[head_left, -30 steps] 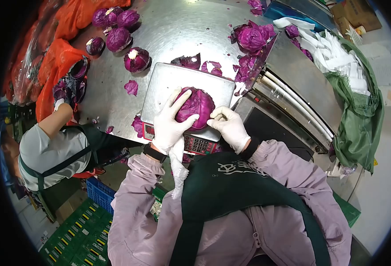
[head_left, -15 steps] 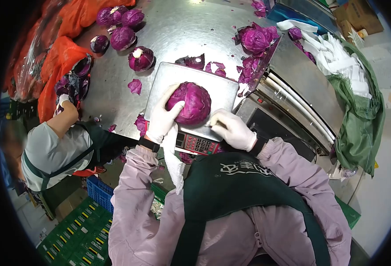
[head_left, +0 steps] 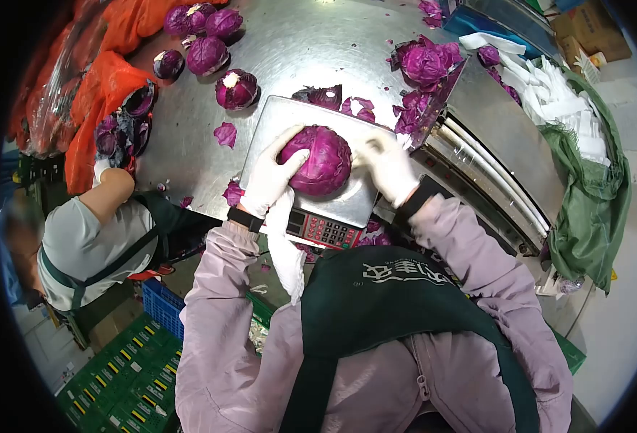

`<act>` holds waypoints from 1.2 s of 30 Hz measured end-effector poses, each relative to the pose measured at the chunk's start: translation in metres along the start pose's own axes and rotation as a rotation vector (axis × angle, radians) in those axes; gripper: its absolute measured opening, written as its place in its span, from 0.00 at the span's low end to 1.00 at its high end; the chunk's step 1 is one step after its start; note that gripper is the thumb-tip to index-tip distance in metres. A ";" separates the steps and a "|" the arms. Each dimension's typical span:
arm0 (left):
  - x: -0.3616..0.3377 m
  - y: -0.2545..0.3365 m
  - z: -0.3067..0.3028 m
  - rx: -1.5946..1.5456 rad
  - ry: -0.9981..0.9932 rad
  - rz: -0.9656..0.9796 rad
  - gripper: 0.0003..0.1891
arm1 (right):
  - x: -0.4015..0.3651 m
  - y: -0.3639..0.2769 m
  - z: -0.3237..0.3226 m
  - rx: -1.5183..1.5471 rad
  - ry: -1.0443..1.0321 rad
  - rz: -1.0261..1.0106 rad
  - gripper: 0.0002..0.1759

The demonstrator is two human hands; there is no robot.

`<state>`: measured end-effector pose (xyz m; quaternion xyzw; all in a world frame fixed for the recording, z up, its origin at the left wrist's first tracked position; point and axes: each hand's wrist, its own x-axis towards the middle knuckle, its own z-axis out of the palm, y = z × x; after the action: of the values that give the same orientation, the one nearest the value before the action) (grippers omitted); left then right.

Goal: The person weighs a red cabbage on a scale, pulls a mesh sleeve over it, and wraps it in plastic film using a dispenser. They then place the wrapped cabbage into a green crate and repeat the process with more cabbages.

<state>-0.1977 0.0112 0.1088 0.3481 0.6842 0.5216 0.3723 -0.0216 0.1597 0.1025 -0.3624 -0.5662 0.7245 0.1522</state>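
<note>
A trimmed red cabbage [head_left: 320, 162] sits over the metal pan of a weighing scale [head_left: 362, 202], whose red keypad faces me. My left hand [head_left: 269, 177], in a white glove, grips the cabbage from its left side, thumb across the front. From under that hand a strip of white cloth [head_left: 284, 252] hangs down past the keypad. My right hand [head_left: 387, 166], also gloved, is at the cabbage's right side with bent fingers, smeared by motion. Loose purple leaves [head_left: 358, 108] lie just behind the pan.
Several red cabbages [head_left: 207, 56] stand at the back left of the steel table [head_left: 189, 144]. A leaf pile [head_left: 427, 61] and a wrapping machine [head_left: 491, 166] are on the right. At left a co-worker's arm [head_left: 109, 189] reaches to cabbages by an orange net bag [head_left: 102, 86].
My right hand has moved up and away from the scale's front right corner to the cabbage's right side. My left hand keeps its grip. The whole view has shifted slightly.
</note>
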 end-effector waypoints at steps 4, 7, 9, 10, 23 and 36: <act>0.012 -0.016 -0.001 -0.163 0.018 -0.042 0.25 | 0.018 0.008 -0.031 -0.555 0.236 -0.342 0.14; 0.018 -0.015 -0.002 -0.270 0.015 -0.135 0.22 | 0.002 -0.005 -0.012 -0.489 0.071 -0.381 0.17; 0.023 -0.017 -0.002 -0.460 0.002 -0.175 0.21 | -0.010 -0.022 0.006 -0.546 -0.095 -0.517 0.16; 0.024 -0.016 -0.004 -0.403 -0.012 -0.174 0.20 | -0.007 -0.017 0.011 -0.551 -0.123 -0.515 0.14; 0.029 -0.008 -0.005 -0.403 -0.029 -0.196 0.20 | 0.015 -0.029 0.002 -0.978 -0.434 -0.736 0.06; 0.034 -0.015 -0.009 -0.330 -0.078 -0.182 0.21 | -0.007 -0.001 -0.024 -0.852 -0.308 -0.431 0.07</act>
<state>-0.2228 0.0334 0.0912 0.2390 0.6030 0.5770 0.4963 0.0001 0.1728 0.1037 -0.1558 -0.8896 0.4262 0.0517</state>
